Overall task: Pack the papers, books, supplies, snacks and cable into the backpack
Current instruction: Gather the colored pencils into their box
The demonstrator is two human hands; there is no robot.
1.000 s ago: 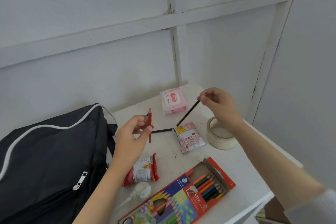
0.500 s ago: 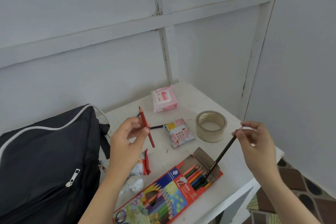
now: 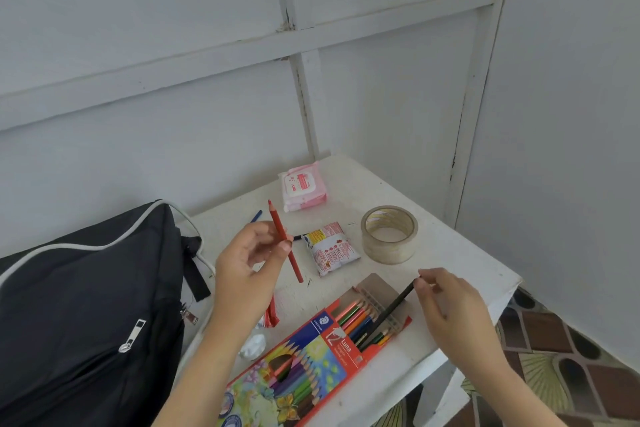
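My left hand (image 3: 247,265) pinches a red pencil (image 3: 284,241), held upright and tilted over the table. A black pencil (image 3: 393,308) is gripped by my right hand (image 3: 446,302), and its tip sits inside the open end of the coloured-pencil box (image 3: 301,360) at the table's front. The black backpack (image 3: 79,319) lies at the left with its zippers shut. Beyond my left hand, on the table, lie a blue pencil (image 3: 256,217) and another dark pencil (image 3: 297,237).
On the white table (image 3: 460,263) are a pink wipes pack (image 3: 303,185), a white snack packet (image 3: 330,248), a tape roll (image 3: 388,234), a red snack packet (image 3: 272,314) and a white plug (image 3: 253,347). A wall corner stands behind. Patterned floor shows at the right.
My right hand has carried the black pencil from the table's far side down to the box's open end and slid its tip in. The left hand tilted the red pencil.
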